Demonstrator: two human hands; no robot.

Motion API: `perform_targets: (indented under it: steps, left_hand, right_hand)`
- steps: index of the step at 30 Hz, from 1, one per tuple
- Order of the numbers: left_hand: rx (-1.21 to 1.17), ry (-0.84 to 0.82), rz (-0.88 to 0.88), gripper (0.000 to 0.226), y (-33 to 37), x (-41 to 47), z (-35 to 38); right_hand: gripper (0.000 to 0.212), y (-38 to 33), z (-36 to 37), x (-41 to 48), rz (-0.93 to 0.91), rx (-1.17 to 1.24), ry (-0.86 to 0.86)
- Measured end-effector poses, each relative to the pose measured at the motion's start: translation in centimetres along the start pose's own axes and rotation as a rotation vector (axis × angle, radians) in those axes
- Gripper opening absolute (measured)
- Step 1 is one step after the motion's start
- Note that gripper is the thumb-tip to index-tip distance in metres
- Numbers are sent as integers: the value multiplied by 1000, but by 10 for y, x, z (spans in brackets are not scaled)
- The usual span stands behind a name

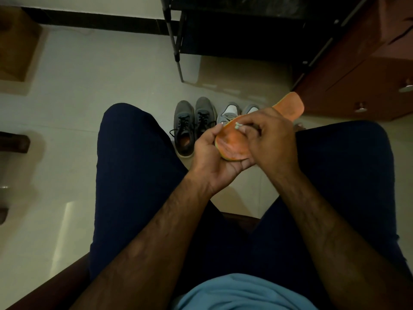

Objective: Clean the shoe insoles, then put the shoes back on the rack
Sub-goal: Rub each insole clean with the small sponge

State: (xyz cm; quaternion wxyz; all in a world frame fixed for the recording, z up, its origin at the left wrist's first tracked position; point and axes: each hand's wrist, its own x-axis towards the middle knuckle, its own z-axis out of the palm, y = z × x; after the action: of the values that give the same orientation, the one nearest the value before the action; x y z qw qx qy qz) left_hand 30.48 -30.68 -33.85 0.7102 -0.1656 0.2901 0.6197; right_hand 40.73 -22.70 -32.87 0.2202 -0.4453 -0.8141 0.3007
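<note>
While the left hand (214, 162) cradles the heel end of the orange insole (233, 145) from beneath, fingers curled round its edge and thumb on the rim, the right hand (270, 135) lies over its middle. The right fingers are bent and pinch a small pale wad (238, 125) against the insole's upper face; its material cannot be made out. The insole's midsection is hidden under that hand, and only the toe end shows beyond it. Beyond the insole on the floor stands a dark grey pair of shoes (193, 124). Directly behind the insole is a light grey pair (230, 113), largely covered. Further beyond the insole, the black shoe rack (234, 30) is cut off by the frame's top edge, its shelves too dark to read.
</note>
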Motion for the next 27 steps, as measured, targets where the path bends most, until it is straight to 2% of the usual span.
perform_targets:
  steps: [2,6,11,13,14,15,16,17,18,20,23,24,27]
  left_hand:
    - [-17,23,5,60,0,-1,2]
    - [-43,64,19,60,3,0,-1]
    - [-27,55,0,60,1,0,0]
    - [-33,58,8,62,2,1,-1]
    - [-34,56,9,63,2,1,-2]
    - [-24,53,7,63,2,2,-3]
    - [-11,48,4,63,2,2,-2]
    - [-1,47,5,62,1,2,-2]
    - [1,42,5,62,0,2,-2]
    - [-8,44,13,62,1,2,-2]
    - [-21,45,19,61,3,3,-4]
    - [-17,39,12,61,3,2,-4]
    - [-6,28,7,61,1,3,-3]
  right_hand:
    - [16,-9,1,-1,-24,-27,2]
    - [21,-33,10,-15,-185,106,-112]
    - [18,-6,4,-2,-68,-103,-6]
    - [26,-15,16,-10,-210,-138,-109]
    - [30,-26,21,-14,-274,-10,-137]
    - [32,-21,28,-16,-312,74,-68]
    - [30,-17,26,-15,-290,112,70]
    - [24,-14,20,-15,-347,-10,46]
    - [19,-12,10,-10,-288,-70,-44]
    - [17,-10,5,-4,-155,-123,-51]
    - [23,-13,5,-9,-266,-101,-160]
    - [24,-12,6,-9,-255,-90,-161]
    - [18,-5,6,-1,-138,-64,-25]
